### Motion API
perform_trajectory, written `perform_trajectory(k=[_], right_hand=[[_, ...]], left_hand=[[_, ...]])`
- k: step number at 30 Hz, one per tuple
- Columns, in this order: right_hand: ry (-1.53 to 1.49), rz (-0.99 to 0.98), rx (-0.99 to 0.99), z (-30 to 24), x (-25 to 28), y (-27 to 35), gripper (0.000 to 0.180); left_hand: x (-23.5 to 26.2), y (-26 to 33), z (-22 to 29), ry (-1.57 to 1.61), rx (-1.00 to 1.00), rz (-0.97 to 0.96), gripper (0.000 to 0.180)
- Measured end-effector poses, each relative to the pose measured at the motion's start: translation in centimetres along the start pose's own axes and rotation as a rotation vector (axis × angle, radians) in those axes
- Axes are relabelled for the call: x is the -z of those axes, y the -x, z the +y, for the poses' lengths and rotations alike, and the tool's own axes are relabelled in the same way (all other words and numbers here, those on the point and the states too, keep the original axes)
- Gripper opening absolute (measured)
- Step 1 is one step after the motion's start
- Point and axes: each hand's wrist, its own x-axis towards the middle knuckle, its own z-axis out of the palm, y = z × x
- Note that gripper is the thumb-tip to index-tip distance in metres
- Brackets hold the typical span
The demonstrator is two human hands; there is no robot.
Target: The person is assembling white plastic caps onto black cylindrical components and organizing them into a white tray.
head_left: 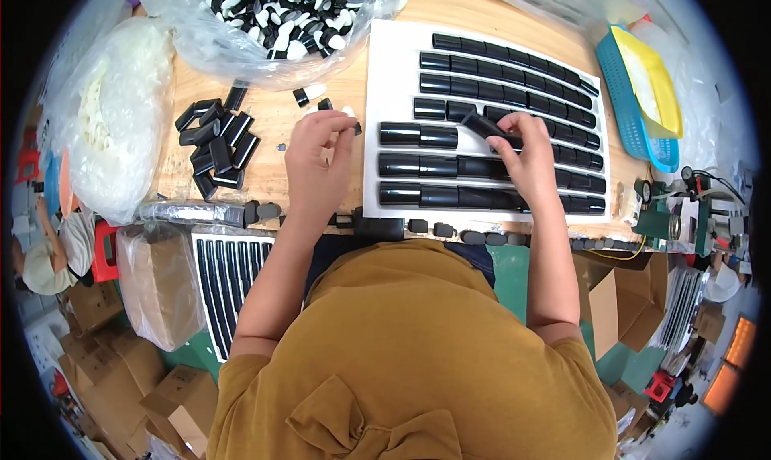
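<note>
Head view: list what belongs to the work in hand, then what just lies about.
Seems part of the work:
black tube in the right hand
small black piece at the left hand's fingertips
white tray with rows of tubes
loose black pile
clear bag of black and white pieces

Seems just lying about:
blue basket with yellow tub
cardboard boxes
red stool

A yellow tray is resting in a blue basket, with a green metal device standing nearby. An open cardboard box is sitting at the right; a plastic-wrapped carton is standing at the left near a red stool, and a co-worker is showing farther left.
</note>
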Motion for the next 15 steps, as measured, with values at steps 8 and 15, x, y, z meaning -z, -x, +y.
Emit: perform_trajectory(k=[8,15], right_hand=[[-0.966,-0.17,-0.259,-6.3,0.7,0.6,0.024],[-1.031,-0.186,-0.226,-8.7,0.5,1.2,0.024]], left_hand=[[-1.9,-0.8,5.6,0.838,0.435,-0.397,0.039],[-2.4,-1.9,6.6,0.976,0.417,-0.45,0.04]])
